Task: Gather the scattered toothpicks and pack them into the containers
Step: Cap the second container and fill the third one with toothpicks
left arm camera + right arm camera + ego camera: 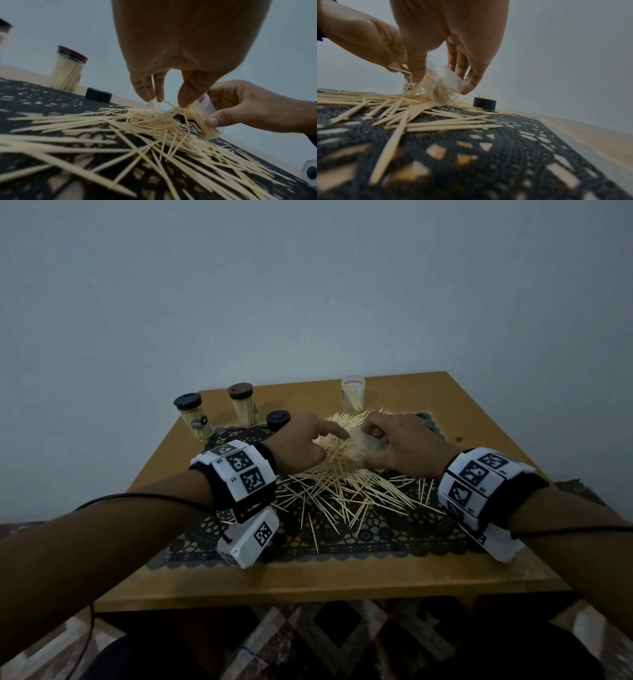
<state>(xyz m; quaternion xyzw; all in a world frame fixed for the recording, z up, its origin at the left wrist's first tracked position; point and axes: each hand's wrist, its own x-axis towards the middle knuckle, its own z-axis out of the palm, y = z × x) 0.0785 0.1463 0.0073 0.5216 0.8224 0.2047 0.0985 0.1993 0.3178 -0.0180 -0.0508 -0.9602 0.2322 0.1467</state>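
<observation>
Clear plastic container [368,444], tilted, gripped in my right hand [404,445]; my left hand [301,445] pinches toothpicks [342,487] into its mouth. Two capped jars [219,414] stand full; most toothpicks still lie scattered on the mat [376,537].

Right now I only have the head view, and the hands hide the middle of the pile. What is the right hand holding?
Observer: The right hand grips a clear container, tilted, its mouth down at the toothpicks.
Operator: Anything inside it?
Observer: Yes, a bundle of toothpicks shows through its wall.
Operator: And the left hand?
Observer: The left hand pinches a few toothpicks at the container's mouth.
Operator: Any lid near the right hand?
Observer: A black lid lies on the mat just beyond it.
</observation>
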